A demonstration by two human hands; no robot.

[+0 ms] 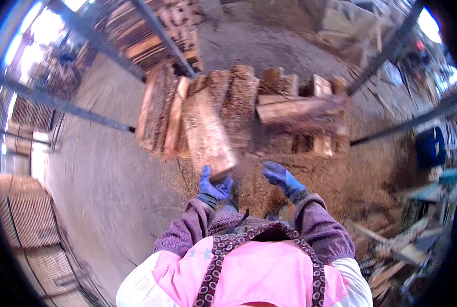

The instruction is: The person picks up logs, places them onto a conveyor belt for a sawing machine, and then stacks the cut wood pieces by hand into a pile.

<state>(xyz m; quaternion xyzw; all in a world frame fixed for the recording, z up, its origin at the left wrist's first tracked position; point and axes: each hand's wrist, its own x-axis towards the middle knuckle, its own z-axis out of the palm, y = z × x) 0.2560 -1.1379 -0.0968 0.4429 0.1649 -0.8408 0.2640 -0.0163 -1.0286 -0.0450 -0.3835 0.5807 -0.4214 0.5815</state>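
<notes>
A short, bark-edged wooden slab (208, 133) lies slanted over the stack, its near end toward me. My left hand (215, 187), in a blue glove, is closed at that near end, thumb up beside it and fingers under it. My right hand (283, 179), also blue-gloved, is held to the right of the slab, apart from it, with fingers stretched out and nothing in them. Under and around the slab is a stack of rough wood pieces (238, 94). Across its right part lies another wood piece (295, 108), smeared by motion.
Metal posts (75, 110) slope outward around the stack. Sawdust (310, 189) covers the floor at its near right. Bundled boards (31, 215) stand at the left, more stacked timber (151, 36) at the far left. Loose scrap wood (407, 245) lies at the lower right.
</notes>
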